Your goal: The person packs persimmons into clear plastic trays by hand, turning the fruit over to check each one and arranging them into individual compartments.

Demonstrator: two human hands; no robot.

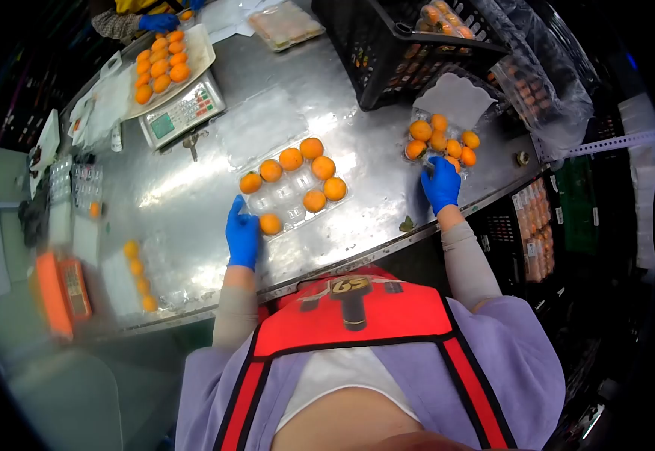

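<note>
A clear plastic tray [286,197] with its lid [264,128] folded back lies on the metal table in front of me. Round orange fruits [291,159] sit in several of its cups; other cups hold nothing. My left hand [242,234], in a blue glove, rests at the tray's left edge near the lowest fruit, with its fingers stretched out. On the right, my right hand [441,185], also in a blue glove, has its fingers curled on a fruit [454,163] at the near side of a loose group of fruits [438,140]. That fruit is partly hidden by the fingers.
A black crate [410,64] holding packed fruit stands at the back right. At the back left, a scale [185,109] bears a filled tray [164,64], beside a co-worker's gloved hand [160,22]. An orange scale [63,289] sits at the far left.
</note>
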